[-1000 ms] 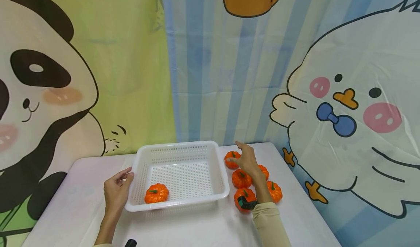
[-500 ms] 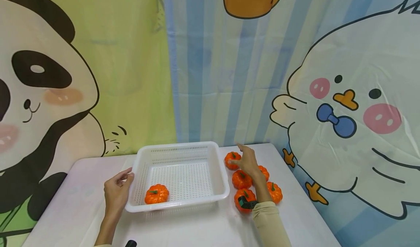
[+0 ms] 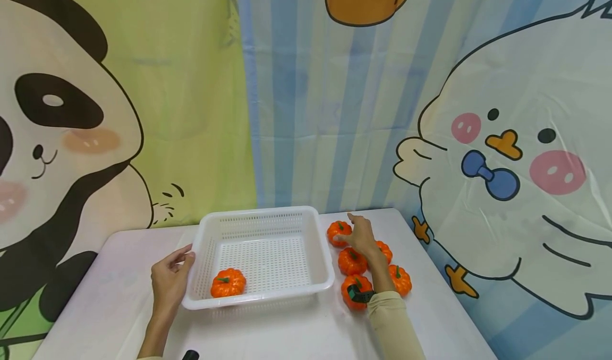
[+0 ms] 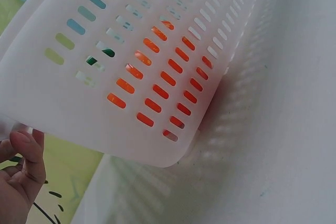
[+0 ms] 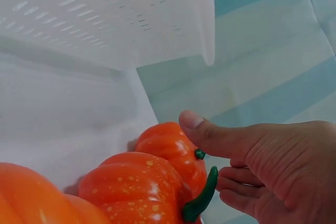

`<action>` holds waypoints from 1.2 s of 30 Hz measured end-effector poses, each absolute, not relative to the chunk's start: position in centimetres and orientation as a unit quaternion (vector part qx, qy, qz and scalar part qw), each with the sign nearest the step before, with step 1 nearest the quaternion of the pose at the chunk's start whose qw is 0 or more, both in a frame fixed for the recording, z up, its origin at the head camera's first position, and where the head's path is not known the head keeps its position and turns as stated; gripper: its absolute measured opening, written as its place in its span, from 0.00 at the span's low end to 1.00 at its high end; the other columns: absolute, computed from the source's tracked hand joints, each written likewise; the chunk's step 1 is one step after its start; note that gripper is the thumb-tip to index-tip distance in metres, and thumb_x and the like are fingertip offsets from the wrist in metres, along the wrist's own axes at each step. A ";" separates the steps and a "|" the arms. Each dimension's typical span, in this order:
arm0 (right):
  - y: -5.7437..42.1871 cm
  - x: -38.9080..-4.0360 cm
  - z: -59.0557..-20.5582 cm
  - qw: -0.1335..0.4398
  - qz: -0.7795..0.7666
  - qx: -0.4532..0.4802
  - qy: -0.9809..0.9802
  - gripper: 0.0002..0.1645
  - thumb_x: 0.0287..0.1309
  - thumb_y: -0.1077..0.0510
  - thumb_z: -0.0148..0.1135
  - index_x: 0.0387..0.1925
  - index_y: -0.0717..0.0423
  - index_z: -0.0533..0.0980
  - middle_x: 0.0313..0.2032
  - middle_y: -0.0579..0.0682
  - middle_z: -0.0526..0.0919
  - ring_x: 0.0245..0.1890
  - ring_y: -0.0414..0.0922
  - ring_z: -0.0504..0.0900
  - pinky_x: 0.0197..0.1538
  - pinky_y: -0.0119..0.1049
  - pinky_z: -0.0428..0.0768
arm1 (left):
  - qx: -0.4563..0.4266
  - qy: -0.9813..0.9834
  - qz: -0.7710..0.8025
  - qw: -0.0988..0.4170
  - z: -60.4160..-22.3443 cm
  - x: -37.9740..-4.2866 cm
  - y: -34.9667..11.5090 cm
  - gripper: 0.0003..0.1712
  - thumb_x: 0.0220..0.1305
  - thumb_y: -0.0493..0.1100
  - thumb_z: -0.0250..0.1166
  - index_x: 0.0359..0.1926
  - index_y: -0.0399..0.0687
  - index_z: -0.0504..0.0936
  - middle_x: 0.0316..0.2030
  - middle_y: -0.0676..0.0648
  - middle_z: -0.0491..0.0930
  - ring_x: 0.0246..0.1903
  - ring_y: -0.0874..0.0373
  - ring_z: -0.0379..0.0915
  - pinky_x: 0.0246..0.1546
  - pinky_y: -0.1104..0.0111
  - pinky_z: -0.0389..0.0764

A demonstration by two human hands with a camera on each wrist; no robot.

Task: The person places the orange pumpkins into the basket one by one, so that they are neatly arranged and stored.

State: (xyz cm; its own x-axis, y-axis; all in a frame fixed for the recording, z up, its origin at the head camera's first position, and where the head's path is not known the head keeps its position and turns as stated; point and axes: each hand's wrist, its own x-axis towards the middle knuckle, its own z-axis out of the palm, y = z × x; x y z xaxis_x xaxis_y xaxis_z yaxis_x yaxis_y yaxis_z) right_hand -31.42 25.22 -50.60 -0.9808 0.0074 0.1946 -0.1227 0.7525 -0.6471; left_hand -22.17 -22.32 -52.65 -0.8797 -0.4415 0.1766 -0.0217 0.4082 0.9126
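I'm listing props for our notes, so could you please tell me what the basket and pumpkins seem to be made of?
Basket: likely moulded white plastic, smooth and satiny, judging by its regular slots and rounded corners.
Pumpkins: glossy, probably plastic or coated foam, given their bright highlights; I can't tell which.

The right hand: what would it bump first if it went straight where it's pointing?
Most likely the farthest orange pumpkin, beside the white basket; the right hand may be touching it, but depth is unclear.
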 end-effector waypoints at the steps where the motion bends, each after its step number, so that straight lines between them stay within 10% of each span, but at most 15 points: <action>1: 25.2 -31.5 -50.7 0.093 0.348 0.031 -0.932 0.51 0.55 0.59 0.86 0.73 0.78 0.70 0.69 0.74 0.79 0.70 0.70 0.79 0.71 0.63 0.78 | 0.143 -0.814 -0.526 0.200 -52.6 -22.2 -22.3 0.21 0.80 0.47 0.65 0.65 0.41 0.87 0.52 0.33 0.89 0.31 0.68 0.74 0.31 0.79 0.76; 36: 25.8 -32.3 -52.2 0.062 0.324 0.021 -0.944 0.47 0.57 0.56 0.85 0.69 0.79 0.73 0.67 0.74 0.80 0.68 0.68 0.80 0.74 0.60 0.77 | 0.136 -0.807 -0.535 0.209 -52.8 -22.3 -22.4 0.20 0.79 0.45 0.67 0.63 0.40 0.88 0.50 0.35 0.89 0.30 0.68 0.75 0.30 0.79 0.77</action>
